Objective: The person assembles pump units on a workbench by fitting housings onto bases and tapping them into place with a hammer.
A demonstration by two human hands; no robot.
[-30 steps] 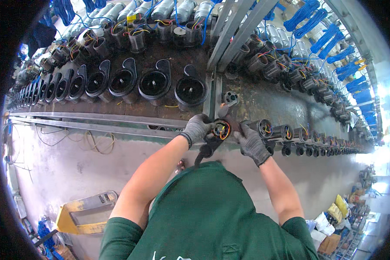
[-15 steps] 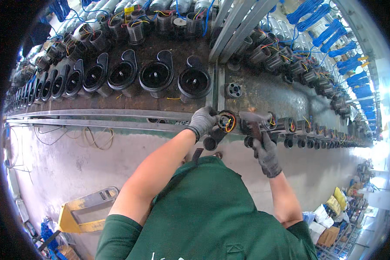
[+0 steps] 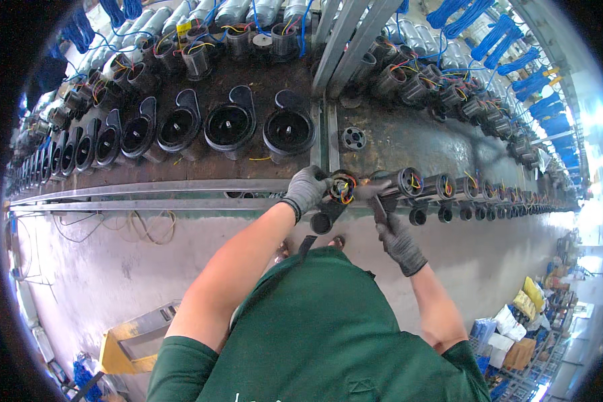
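My left hand (image 3: 307,190), in a grey glove, grips the left side of a dark round housing (image 3: 333,201) at the bench's front edge. Red and yellow wires (image 3: 346,194) curl inside its open end, and a short black pipe stub points toward me below it. In my gloved right hand (image 3: 400,245) is a hammer (image 3: 380,212), held by its handle. Its head is smeared by motion, close to the housing's right side; whether they touch I cannot tell.
Similar wired housings (image 3: 442,186) line the bench edge to the right. Black round casings (image 3: 289,129) with spouts stand in a row at left. A metal post (image 3: 345,50) rises behind, beside a loose disc with holes (image 3: 354,139). A yellow pallet jack (image 3: 117,348) is at lower left.
The hammer has swung left, from over the neighbouring housing toward the one in my left hand. My left hand keeps its grip, and the whole view has shifted slightly.
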